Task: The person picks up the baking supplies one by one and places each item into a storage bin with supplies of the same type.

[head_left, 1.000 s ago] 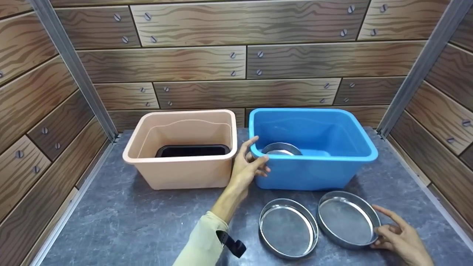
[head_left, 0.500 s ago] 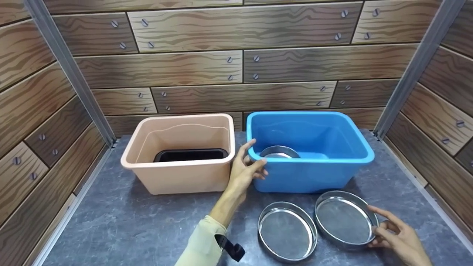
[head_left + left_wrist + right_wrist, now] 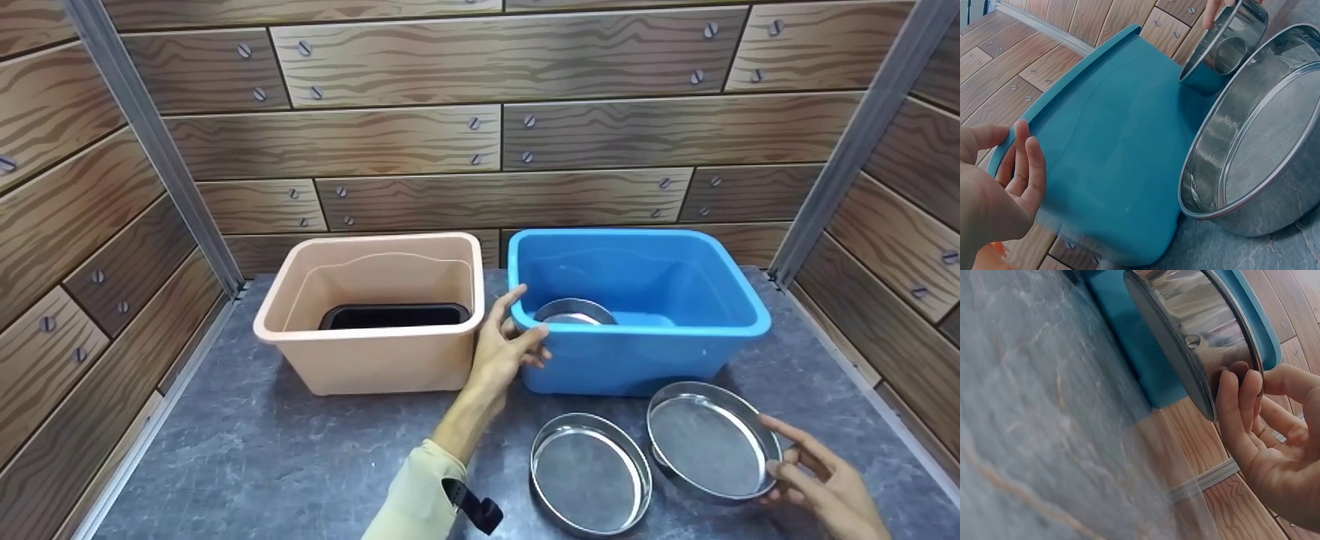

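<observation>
Head view: your right hand (image 3: 825, 480) pinches a round metal sieve (image 3: 709, 442) by its edge while your left hand (image 3: 499, 360) grips the rim of the blue tub (image 3: 630, 360).
You have your right thumb and fingers closed on the side of that sieve, which is tilted and raised off the grey surface (image 3: 300, 465), just in front of the tub. Your left thumb and fingers clasp the tub's near left corner. Between your two hands, nearer you, a second sieve (image 3: 591, 480) sits on the surface, mesh visible in the left wrist view. Inside the blue tub, toward its left end, you have another round metal piece (image 3: 576, 307), partly hidden by the front rim. Left of it stands the peach tub (image 3: 382, 364) with a black container (image 3: 394, 316) inside.
</observation>
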Motion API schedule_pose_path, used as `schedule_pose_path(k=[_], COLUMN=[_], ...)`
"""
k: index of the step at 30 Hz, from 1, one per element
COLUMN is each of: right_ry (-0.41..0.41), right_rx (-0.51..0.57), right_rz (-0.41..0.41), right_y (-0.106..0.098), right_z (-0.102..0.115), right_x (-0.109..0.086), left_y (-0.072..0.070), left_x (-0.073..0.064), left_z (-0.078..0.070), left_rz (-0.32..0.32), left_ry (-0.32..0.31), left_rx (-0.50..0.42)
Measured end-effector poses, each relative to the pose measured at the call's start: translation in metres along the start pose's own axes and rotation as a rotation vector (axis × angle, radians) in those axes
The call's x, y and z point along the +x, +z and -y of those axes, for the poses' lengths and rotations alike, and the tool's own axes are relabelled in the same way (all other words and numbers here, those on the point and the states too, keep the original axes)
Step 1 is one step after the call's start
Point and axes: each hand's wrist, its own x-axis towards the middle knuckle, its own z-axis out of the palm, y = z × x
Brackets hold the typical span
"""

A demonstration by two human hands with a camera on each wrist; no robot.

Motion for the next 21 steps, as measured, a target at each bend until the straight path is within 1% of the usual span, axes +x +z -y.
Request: schedule_pose_path(k=[4, 10, 15, 21], right_ry=[-0.022, 0.003, -0.025, -0.031], right_rx=[0.034, 0.064, 0.116, 0.115], right_rz=[0.012, -0.014, -0.011, -0.041], right_y=[0.003, 0.007, 0.010, 0.012], right_z=[0.004, 0.011, 0.016, 0.024], right_x=[-0.001, -0.002, -0.002, -0.001], left_y=[0.000, 0.000, -0.001, -0.002], left_x=[0.000, 0.000, 0.002, 0.004], left_z=[0.000, 0.001, 0.004, 0.007], left_rz=[0.011, 0.018, 0.024, 0.040], left_ry=[0.017, 0.047, 0.061, 0.089], left_rx=[-0.002, -0.007, -0.007, 0.007])
